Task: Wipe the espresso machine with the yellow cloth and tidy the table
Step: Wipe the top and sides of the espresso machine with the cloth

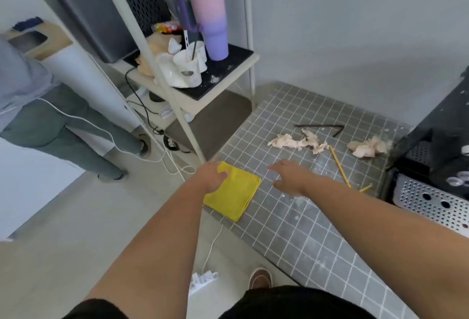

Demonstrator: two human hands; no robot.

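- Yellow cloth (234, 193): folded flat into a rough square at the near-left corner of the tiled table (299, 229), one edge about flush with the table edge.
- Left hand (212, 176): on the cloth's far-left corner, thumb on top, other fingers hidden past the table edge. Looks like a pinch starting; can't tell if it is closed.
- Right hand (289, 176): fingers spread, palm down, empty, just right of the cloth and not touching it.
- Espresso machine (431, 166): far right, black body with a perforated metal drip tray.
- Handling guess: cloth is light, soft, limp. It will unfold and droop if lifted by one corner, so bunch the layers or grip the folded edge.
- Still to tidy: crumpled tissues (299, 142), yellow sticks (340, 166), black bent rod (322, 127).
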